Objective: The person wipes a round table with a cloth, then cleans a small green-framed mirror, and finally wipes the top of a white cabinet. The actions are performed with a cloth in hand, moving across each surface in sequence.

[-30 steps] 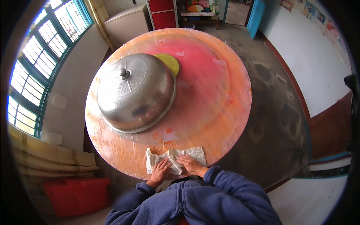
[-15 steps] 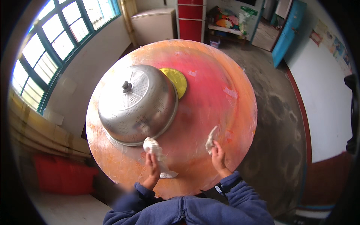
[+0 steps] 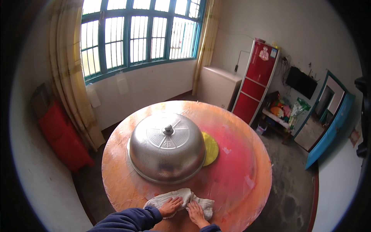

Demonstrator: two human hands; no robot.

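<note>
A crumpled white cloth (image 3: 178,194) lies on the near edge of the round table (image 3: 235,147). My left hand (image 3: 171,207) presses on its left part, palm down with the fingers laid out flat. On its right part rests my right hand (image 3: 196,213), fingers also stretched over the fabric. Just beyond the cloth stands a large silver metal dome cover (image 3: 166,152), perforated, with a dark knob on top. Whatever is under the dome is hidden. A yellow-green round mat (image 3: 210,149) shows from behind its right side.
The tabletop has a wrinkled clear film over orange and red. Beyond it are a white chest (image 3: 218,87), a red refrigerator (image 3: 258,77) and a bench with colourful items (image 3: 280,112). A blue door (image 3: 332,131) stands open at right; a red object (image 3: 63,135) leans left.
Both hands have come down and together onto the cloth; before, they held white cloth up, apart from each other. The view has swung left and up, showing more of the window.
</note>
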